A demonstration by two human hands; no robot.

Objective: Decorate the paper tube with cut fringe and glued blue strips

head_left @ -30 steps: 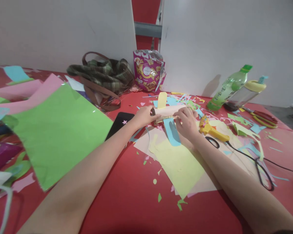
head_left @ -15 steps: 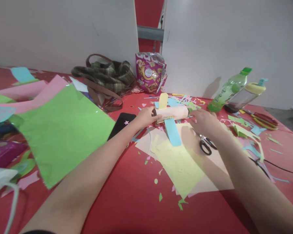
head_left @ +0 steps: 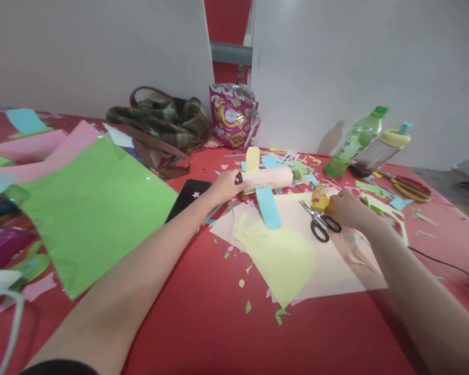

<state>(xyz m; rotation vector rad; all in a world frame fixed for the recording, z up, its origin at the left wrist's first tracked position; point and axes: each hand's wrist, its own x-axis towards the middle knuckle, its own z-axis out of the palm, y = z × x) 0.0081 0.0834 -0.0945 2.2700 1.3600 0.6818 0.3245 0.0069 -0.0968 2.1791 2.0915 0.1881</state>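
Observation:
My left hand (head_left: 227, 186) is closed on the near-left end of a pale pink paper tube (head_left: 275, 177). From the tube a rounded yellow paper strip (head_left: 252, 159) sticks out at the back and a longer blue strip (head_left: 269, 208) at the front, like wings. Something green (head_left: 296, 175) shows at its right end. My right hand (head_left: 347, 208) is closed on a yellow-orange tool that looks like a glue gun (head_left: 321, 198), partly covered by the fingers. Just below it, black-handled scissors (head_left: 320, 225) lie on pale paper (head_left: 347, 265).
Yellow paper (head_left: 281, 255) and scraps cover the middle. A green sheet (head_left: 94, 208) and phone (head_left: 185, 198) lie left. Behind stand a plaid bag (head_left: 168, 125) and snack bag (head_left: 234, 117); right, a green bottle (head_left: 355, 143), a clear bottle (head_left: 383, 151), red-yellow scissors (head_left: 410, 188) and a cord (head_left: 445, 263).
My right hand has moved right and toward me, away from the tube's end, and the yellow-orange glue gun now shows at its fingers. My left hand still holds the tube. The view has shifted slightly.

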